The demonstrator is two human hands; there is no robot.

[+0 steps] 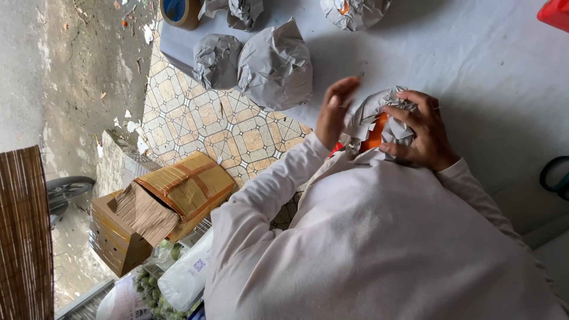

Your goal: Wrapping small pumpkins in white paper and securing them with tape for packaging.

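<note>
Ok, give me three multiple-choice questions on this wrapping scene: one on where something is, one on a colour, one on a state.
1. Where is the roll of tape?
A. On the table's far left edge
B. On the tiled floor
C. In the right hand

2. What colour shows through the grey paper being held?
A. Green
B. Blue
C. Orange

3. How is the left hand?
A. Shut on the tape
B. Open beside the bundle
C. Flat on the cardboard box

Answers:
1 A: the roll of tape sits at the edge of the table.
2 C: orange shows in the half-wrapped bundle that the right hand grips.
3 B: the left hand is raised with straight fingers, holding nothing.
</note>
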